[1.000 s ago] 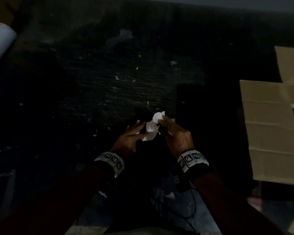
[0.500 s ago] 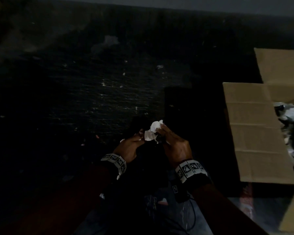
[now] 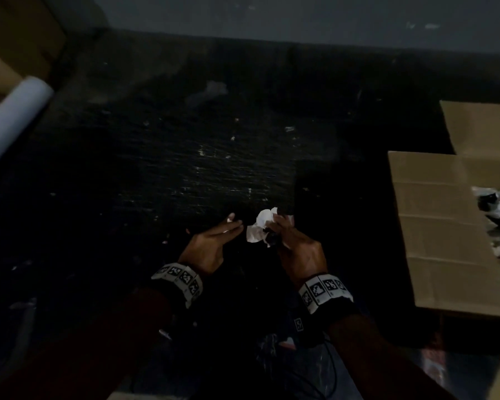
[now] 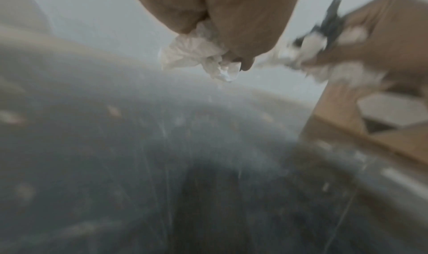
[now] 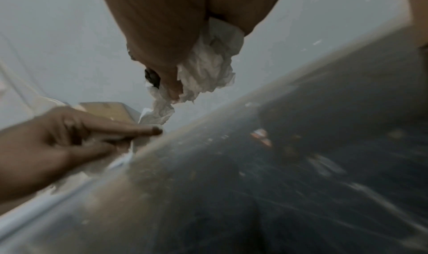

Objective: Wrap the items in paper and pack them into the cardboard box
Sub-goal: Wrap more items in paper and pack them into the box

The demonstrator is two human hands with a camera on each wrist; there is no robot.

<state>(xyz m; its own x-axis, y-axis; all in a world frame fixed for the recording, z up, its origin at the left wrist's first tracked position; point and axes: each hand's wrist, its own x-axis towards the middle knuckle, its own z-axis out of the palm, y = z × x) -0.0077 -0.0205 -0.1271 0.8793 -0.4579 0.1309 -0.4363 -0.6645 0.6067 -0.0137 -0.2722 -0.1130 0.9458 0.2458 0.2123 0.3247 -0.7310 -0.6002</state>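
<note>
Paper: white, crumpled round small dark item; right hand grip clenches it; left hand pinches scrap.

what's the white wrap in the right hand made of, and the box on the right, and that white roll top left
White wrap: thin matte paper, tissue-like; it crumples into fine sharp creases in the right hand.
Box: brown corrugated cardboard, matte, judging by its parallel creases and stiff flaps.
White roll: smooth and pale, probably rolled paper or film; too dim to tell.
</note>
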